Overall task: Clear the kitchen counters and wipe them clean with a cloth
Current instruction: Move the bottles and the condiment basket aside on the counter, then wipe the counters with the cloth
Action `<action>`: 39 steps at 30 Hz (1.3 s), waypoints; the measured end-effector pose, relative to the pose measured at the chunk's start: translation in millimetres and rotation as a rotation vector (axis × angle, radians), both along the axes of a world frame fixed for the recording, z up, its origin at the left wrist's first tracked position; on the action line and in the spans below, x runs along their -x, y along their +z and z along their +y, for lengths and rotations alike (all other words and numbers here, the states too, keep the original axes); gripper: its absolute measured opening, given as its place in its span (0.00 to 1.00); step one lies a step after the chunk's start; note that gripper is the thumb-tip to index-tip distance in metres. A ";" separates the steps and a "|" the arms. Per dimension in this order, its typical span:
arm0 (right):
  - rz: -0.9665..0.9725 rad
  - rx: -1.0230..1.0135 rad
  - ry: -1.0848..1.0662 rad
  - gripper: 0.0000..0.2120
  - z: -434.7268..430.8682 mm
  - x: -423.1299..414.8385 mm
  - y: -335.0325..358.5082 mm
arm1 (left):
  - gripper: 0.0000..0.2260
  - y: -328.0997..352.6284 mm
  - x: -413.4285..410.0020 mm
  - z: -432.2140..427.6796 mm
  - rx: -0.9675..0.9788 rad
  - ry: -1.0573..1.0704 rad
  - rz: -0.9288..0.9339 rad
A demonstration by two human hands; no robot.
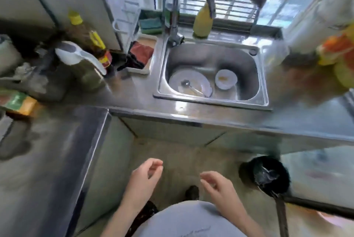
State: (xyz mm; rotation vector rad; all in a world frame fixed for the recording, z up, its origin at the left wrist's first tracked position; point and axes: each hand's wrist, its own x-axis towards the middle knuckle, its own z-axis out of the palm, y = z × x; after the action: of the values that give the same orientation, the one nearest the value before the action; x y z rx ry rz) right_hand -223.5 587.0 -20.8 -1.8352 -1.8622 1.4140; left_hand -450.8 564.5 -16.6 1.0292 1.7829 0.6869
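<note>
We observe both hands held low over the floor in front of the counter (134,100), touching nothing. The left hand (144,176) is empty, fingers loosely curled and parted; the right hand (218,184) is likewise empty, fingers relaxed and spread.

The steel sink (247,75) holds a white plate (199,81) with a spoon (188,86) lying on it, and beside the plate a small white bowl (226,79). A reddish cloth (142,52) lies in a white tray (140,70) just left of the sink, near the tap (177,6).

On the left counter we note bottles with yellow caps (76,19), a white scoop (76,55) and a green and orange packet (18,103). A yellow bottle (203,20) stands on the window ledge. Items at the far right are too blurred to identify. A black bin (268,175) stands on the floor.
</note>
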 end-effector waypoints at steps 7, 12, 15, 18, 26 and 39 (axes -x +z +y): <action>0.143 -0.030 -0.129 0.07 75.3 -46.5 7.1 | 0.13 -2.8 -70.5 21.5 0.086 0.021 -0.030; 0.159 -0.042 -0.156 0.10 127.8 -73.7 13.1 | 0.16 -2.9 -92.0 50.4 0.191 0.011 0.025; 0.119 -0.032 -0.241 0.10 153.1 -103.4 8.5 | 0.16 -8.5 -109.9 110.2 0.190 -0.108 0.040; 0.048 0.017 -0.349 0.08 165.7 -139.5 5.7 | 0.14 -11.1 -131.8 189.6 0.157 -0.275 0.020; 0.006 0.055 -0.631 0.09 210.3 -219.7 -2.9 | 0.05 14.1 -216.2 360.9 -0.102 -0.507 0.015; 0.145 0.092 0.046 0.05 374.7 -167.9 -9.9 | 0.04 3.2 -191.7 317.7 -0.011 0.190 -0.018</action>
State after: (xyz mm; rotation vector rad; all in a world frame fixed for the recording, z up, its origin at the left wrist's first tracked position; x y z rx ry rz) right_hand -55.6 961.7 -30.7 -1.6897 -1.8074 1.6273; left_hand -259.1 882.2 -13.4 0.8653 1.8788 0.8207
